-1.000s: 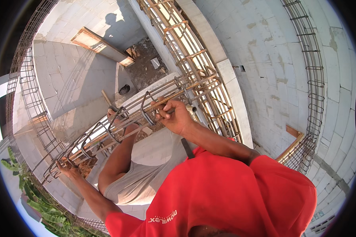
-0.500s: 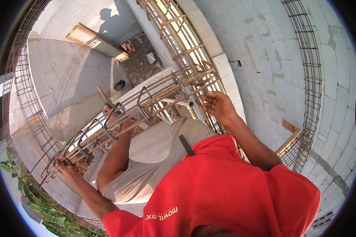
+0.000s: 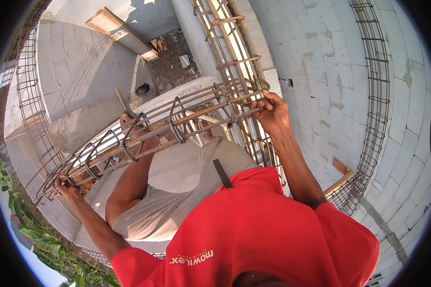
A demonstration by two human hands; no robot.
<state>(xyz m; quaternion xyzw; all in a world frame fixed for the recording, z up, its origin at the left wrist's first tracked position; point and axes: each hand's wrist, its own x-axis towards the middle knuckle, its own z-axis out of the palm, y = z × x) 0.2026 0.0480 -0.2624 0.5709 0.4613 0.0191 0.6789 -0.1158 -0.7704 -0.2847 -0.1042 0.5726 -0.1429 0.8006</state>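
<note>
A rebar cage [image 3: 191,116] of long rusty bars and dark bent stirrups [image 3: 172,123] runs across in front of me, over the wall top. My left hand [image 3: 69,186] is closed around a bar near the cage's left end. At the other end, the fingers of my right hand [image 3: 273,114] curl around the bar ends. There the cage meets a second rebar cage [image 3: 234,62], which extends away along another wall top. Part of my right hand's grip is hidden behind its fingers.
My bare legs straddle the wall under the cage. A pale block wall [image 3: 316,110] drops away on the right, with another rebar cage [image 3: 378,81] beyond. A wooden frame [image 3: 122,32] leans below, near rubble [image 3: 170,57]. Green plants [image 3: 38,234] grow at lower left.
My right hand has closed from loosely spread fingers onto the bar ends. My left hand keeps its hold and appears farther left and higher, along with the cage's left end.
</note>
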